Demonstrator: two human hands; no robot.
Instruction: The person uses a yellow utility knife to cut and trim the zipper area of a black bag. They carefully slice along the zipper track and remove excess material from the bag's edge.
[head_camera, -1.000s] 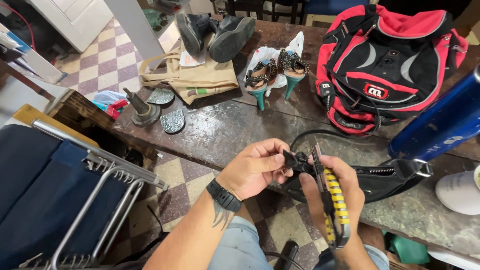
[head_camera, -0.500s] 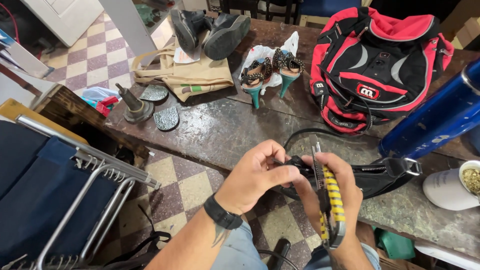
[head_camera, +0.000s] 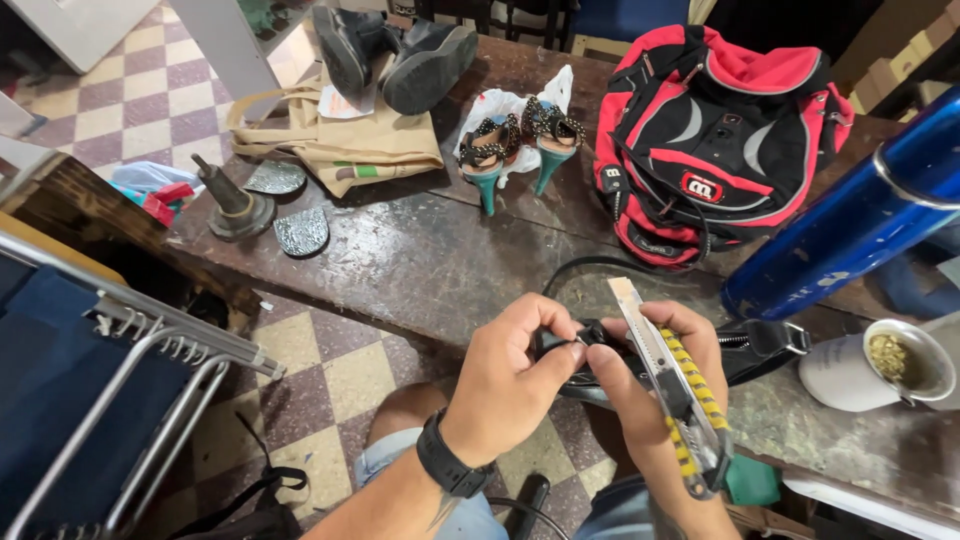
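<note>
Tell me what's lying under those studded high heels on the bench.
A crumpled white plastic bag lies under the studded high heels, on the worn workbench. Whatever the bag holds is hidden.

Black strap (head_camera: 760, 350) pinched at bench edge; yellow-black utility knife (head_camera: 680, 400) blade up.

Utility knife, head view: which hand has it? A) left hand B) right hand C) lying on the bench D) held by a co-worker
B: the utility knife, yellow and black with its blade pointing up, sits in the right hand, while the left hand pinches a small part of the black strap piece beside it.
</note>
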